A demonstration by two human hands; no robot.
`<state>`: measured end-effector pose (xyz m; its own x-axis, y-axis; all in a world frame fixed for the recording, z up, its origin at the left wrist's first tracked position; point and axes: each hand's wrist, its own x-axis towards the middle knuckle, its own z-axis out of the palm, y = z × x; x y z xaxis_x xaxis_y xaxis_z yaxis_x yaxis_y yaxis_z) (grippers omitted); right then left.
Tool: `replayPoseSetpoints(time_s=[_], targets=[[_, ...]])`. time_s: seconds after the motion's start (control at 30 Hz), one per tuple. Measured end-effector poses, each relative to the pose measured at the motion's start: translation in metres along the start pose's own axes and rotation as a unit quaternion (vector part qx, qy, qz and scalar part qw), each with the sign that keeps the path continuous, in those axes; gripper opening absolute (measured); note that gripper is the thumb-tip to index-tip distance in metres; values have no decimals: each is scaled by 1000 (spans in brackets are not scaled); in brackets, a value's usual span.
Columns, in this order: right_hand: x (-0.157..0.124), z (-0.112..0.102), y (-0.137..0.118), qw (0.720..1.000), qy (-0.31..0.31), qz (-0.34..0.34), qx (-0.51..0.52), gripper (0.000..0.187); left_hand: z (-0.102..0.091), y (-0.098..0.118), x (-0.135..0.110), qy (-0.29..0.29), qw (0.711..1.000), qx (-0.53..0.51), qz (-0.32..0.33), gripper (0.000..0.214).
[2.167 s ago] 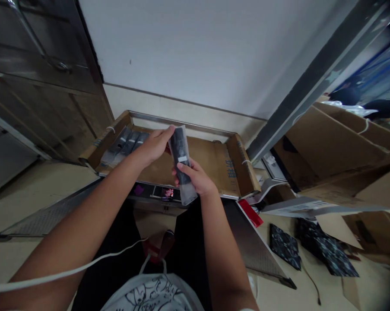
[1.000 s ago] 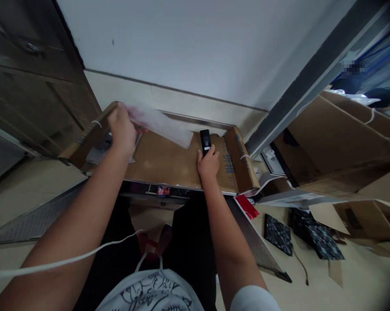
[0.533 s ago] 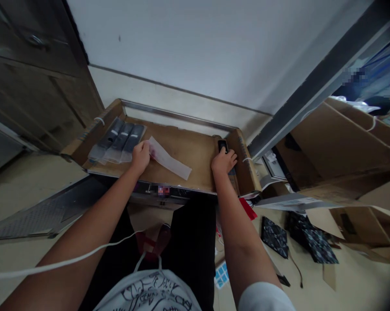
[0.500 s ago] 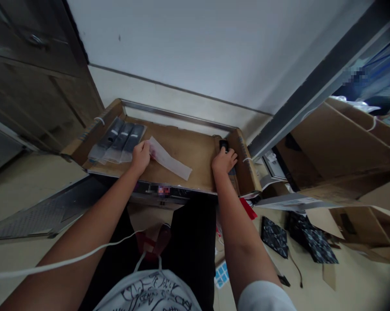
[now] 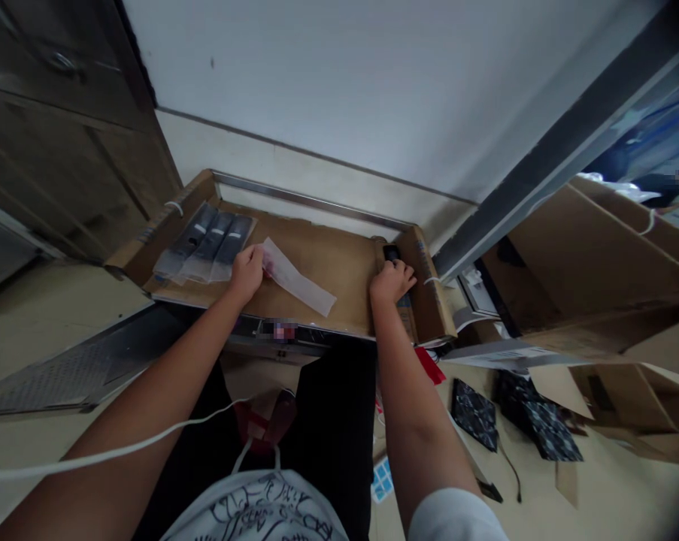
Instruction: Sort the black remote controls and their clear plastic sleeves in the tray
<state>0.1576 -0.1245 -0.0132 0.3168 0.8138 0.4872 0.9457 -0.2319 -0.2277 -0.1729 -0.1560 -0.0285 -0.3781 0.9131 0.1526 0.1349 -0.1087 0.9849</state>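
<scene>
Shifted right since a second ago, the black remote-like device (image 5: 392,252) juts up-frame from under your right hand (image 5: 392,284), whose closure you can't tell, right of centre; your left hand (image 5: 247,272) pinches the plastic sleeve (image 5: 302,283), slanting lower right.

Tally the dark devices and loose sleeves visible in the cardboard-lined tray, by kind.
Bagged dark devices: 3
Unbagged black device, partly covered by the right hand: 1
Loose translucent sleeve, held by the left hand: 1
Total: 5
</scene>
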Motion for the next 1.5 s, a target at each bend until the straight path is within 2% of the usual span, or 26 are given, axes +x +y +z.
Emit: replayPoseSetpoints(time_s=[0.13,0.23,0.3,0.37,0.47,0.53,0.6,0.7,0.8,0.9,0.93,0.97,1.03,1.1,1.13,1.27,1.37,1.43,1.5], targets=[[0,1,2,999,26,-24,41,37,0,-4,2,-7,1000,-5,9,37],[-8,-2,-7,984,32,-105,137,36,-1,-7,4,-6,1000,-11,20,39],[-19,-5,-19,957,-17,-178,228,41,-1,-6,4,-2,1000,-12,25,39],[-33,-8,-35,922,-102,-214,306,46,0,-4,4,1,999,-6,32,38],[-51,-10,-56,890,-222,-175,357,41,1,-1,5,3,999,-1,32,32],[-58,-11,-65,884,-265,-145,358,37,1,-2,6,21,999,-6,24,25],[-62,-12,-69,880,-284,-139,353,33,1,-4,9,47,999,-2,22,32],[-66,-18,-69,881,-288,-158,340,27,2,-5,14,61,997,38,43,44],[-72,-24,-66,884,-278,-187,325,23,4,-1,19,55,989,102,89,37],[-79,-27,-62,890,-250,-204,323,24,8,6,19,102,958,204,173,35],[-81,-26,-60,892,-242,-203,324,25,10,8,18,94,944,240,207,35],[-82,-25,-59,893,-239,-199,325,26,12,9,16,57,930,274,238,36],[-84,-22,-58,894,-240,-187,328,28,16,7,12,-68,901,334,269,39],[-84,-20,-57,893,-245,-182,330,30,19,2,11,-165,872,386,251,45],[-84,-21,-57,893,-246,-186,328,31,20,-1,12,-185,863,407,234,51],[-85,-30,-58,899,-229,-226,297,36,18,-4,19,-191,855,431,213,66],[-90,-43,-58,897,-215,-249,295,41,12,3,19,-148,872,399,241,61],[-97,-52,-56,885,-230,-274,297,45,6,6,14,-111,883,372,263,56],[-108,-61,-55,874,-247,-315,277,49,0,7,7,-102,889,355,269,52]])
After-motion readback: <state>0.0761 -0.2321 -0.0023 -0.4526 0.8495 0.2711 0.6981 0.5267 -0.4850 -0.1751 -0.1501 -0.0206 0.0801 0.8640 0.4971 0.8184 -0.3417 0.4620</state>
